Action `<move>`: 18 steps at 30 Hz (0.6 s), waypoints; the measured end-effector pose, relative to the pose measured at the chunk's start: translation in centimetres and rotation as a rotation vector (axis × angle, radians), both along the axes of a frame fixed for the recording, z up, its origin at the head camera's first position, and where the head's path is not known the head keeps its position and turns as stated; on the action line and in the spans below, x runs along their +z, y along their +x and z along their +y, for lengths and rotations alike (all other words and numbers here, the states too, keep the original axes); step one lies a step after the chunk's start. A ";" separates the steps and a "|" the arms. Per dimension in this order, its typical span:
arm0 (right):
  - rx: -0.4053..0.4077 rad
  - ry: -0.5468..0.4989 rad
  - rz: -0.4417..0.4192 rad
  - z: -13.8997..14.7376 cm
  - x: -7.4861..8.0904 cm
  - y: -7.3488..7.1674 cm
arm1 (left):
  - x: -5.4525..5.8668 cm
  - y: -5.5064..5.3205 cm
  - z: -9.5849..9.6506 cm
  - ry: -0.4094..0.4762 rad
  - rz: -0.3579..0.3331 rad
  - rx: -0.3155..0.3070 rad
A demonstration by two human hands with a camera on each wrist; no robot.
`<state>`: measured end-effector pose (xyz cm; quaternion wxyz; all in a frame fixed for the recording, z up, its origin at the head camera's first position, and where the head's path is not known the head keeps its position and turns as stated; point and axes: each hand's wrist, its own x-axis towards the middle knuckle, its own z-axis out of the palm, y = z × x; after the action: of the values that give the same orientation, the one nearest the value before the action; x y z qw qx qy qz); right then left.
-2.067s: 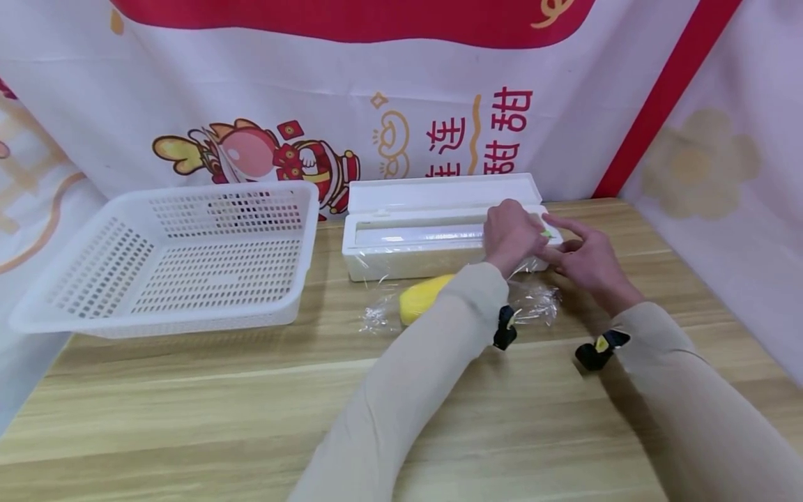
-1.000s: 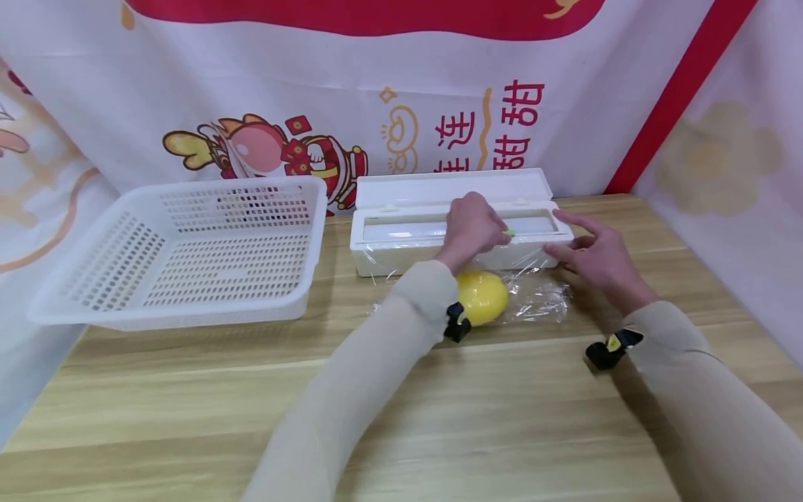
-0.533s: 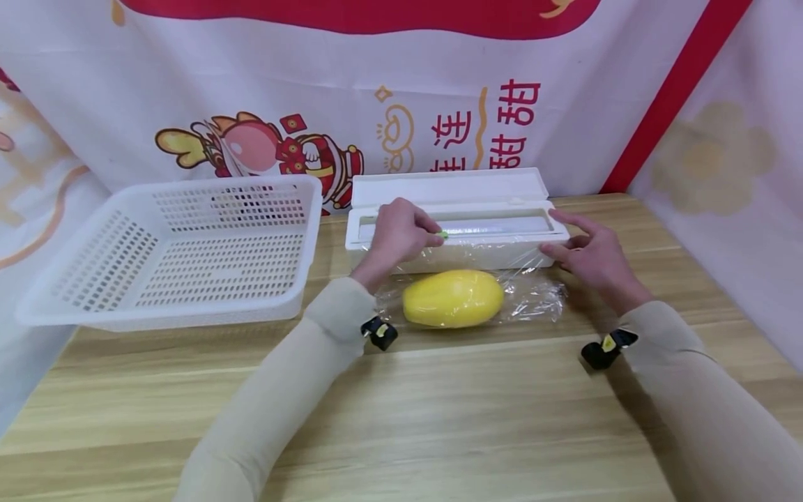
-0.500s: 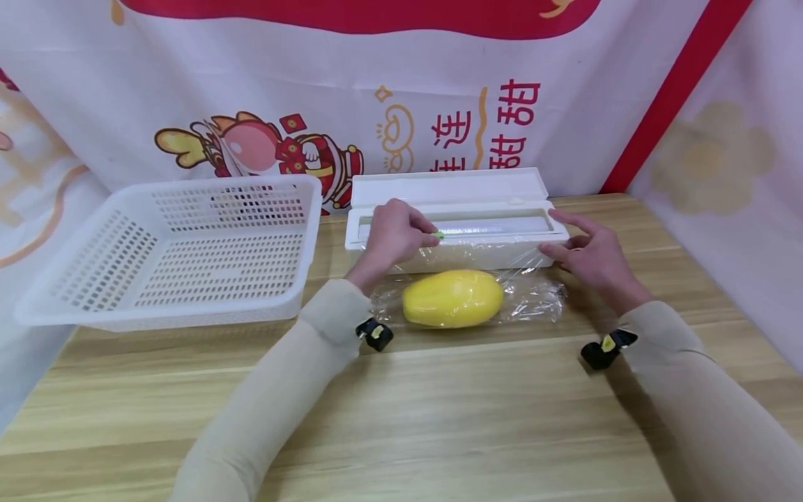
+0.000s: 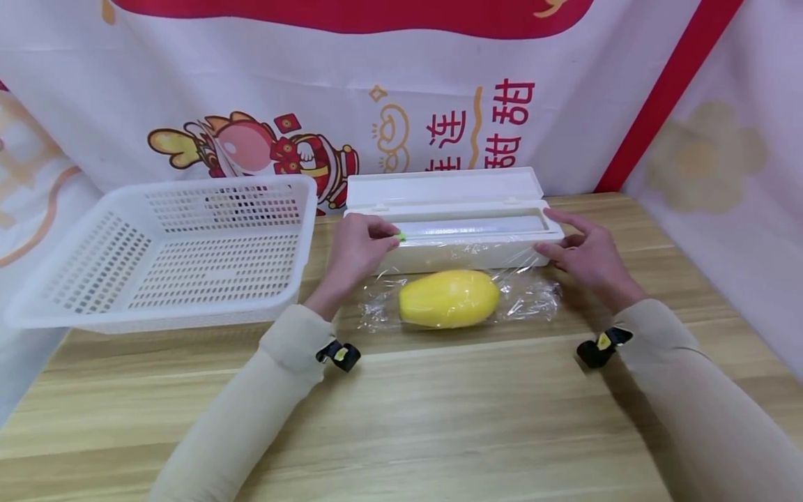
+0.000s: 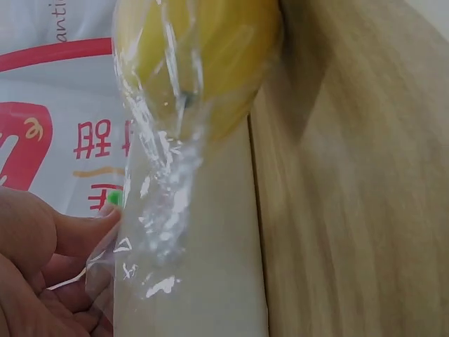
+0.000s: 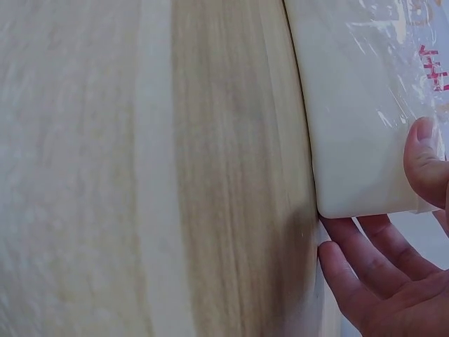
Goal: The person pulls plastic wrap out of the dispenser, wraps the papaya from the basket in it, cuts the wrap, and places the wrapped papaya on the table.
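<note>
A long white cling film dispenser box (image 5: 452, 256) sits on the table with its lid (image 5: 445, 188) tipped back. At the box's left end, my left hand (image 5: 359, 247) pinches the small green slide cutter (image 5: 401, 237), whose tip shows beside the thumb (image 6: 91, 228) in the left wrist view. My right hand (image 5: 590, 258) grips the right end, with the thumb on the front face and the fingers round the corner (image 7: 393, 270). A yellow oval fruit (image 5: 448, 300) lies close in front, covered by clear film (image 5: 523, 296) that runs up the box's front.
A white perforated basket (image 5: 219, 307) stands to the left of the box. Behind the wooden table (image 5: 452, 418) hangs a printed white and red cloth (image 5: 263, 77), right at the back of the lid.
My left hand has slid the green cutter along the box from the right end to the left end, uncovering the fruit in the head view. The right hand has stayed on the right end.
</note>
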<state>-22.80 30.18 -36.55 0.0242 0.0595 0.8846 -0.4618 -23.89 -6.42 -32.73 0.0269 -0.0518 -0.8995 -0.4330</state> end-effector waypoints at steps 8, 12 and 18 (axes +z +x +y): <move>0.014 0.002 0.008 0.0 -0.1 -0.1 | -0.6 0.5 -1.0 -0.026 0.026 0.064; 0.014 0.005 0.034 0.3 -0.1 -0.1 | -0.9 0.8 -1.5 -0.056 0.092 0.081; 0.015 0.002 0.004 0.3 -0.1 -0.1 | -1.4 1.2 -1.7 -0.064 0.092 0.113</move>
<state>-22.94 30.46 -36.63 0.0259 0.0522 0.8856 -0.4607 -22.66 -8.16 -34.15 0.0911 -0.0217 -0.9122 -0.3988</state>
